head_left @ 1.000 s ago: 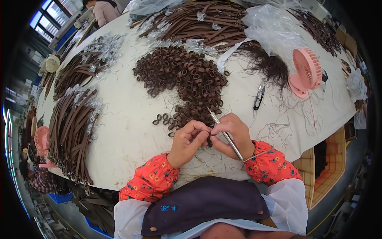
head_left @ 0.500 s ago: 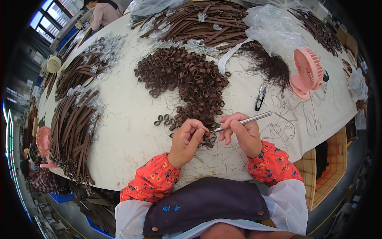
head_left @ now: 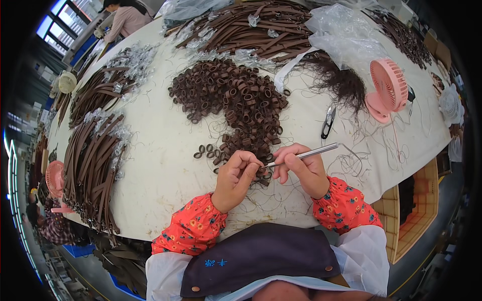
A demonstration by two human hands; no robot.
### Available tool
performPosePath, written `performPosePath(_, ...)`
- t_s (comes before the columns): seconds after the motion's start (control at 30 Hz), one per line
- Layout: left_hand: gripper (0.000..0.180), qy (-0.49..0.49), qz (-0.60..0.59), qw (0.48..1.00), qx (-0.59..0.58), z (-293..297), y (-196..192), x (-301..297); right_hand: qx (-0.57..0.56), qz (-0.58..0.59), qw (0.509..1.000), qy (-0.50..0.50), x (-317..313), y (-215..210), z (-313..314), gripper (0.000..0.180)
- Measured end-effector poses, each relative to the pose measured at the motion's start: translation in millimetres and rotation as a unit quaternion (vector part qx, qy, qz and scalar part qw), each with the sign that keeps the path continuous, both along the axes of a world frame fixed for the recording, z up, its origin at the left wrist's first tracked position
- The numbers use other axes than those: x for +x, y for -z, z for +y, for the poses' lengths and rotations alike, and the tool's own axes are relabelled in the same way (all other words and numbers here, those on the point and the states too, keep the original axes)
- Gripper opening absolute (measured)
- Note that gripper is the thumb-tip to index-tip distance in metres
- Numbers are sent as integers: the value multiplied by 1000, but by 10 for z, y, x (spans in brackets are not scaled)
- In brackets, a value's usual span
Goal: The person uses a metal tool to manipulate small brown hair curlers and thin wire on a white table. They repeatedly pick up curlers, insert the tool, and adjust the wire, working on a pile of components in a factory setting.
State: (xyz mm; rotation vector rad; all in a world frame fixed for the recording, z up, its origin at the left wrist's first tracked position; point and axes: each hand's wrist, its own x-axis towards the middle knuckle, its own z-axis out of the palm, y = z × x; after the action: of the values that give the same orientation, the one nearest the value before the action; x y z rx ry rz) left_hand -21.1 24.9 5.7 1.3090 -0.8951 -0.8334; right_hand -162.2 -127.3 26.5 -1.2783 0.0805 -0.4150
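My left hand (head_left: 234,176) pinches a small brown strap loop (head_left: 261,171), mostly hidden by the fingertips. In my right hand (head_left: 307,170) is a slim silver pen-like metal tool (head_left: 319,150), gripped like a pencil. Its tip meets the loop at the left fingertips, and a thin cord curves off its rear end. Just beyond both hands spreads a heap of similar brown loops (head_left: 246,98). Several loose loops (head_left: 206,150) lie to the left of the heap's near end.
Bundles of brown straps (head_left: 93,165) lie at the left, with more straps (head_left: 251,27) at the back. To the right are thread snips (head_left: 328,123), a pile of dark thread (head_left: 341,83) and a pink fan (head_left: 387,88). A wooden crate (head_left: 427,210) stands beside the table's right edge.
My right hand and the metal tool have shifted very slightly left, and the cord behind it has swung a little. My left hand stays in place.
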Motion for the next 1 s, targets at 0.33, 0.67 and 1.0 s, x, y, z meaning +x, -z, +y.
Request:
performPosePath(0.33, 10, -41, -24, 999, -15, -27, 4, -61, -408, -41, 899, 154, 124, 33, 80, 32)
performPosePath(0.67, 10, -40, 36, 998, -45, -46, 20, -38, -35, 14, 996, 80, 46, 11, 103, 18)
performPosePath(1.0, 9, -12, 17, 1000, -16, -26, -17, -21, 22, 10, 1000, -6, 0, -23, 14, 25)
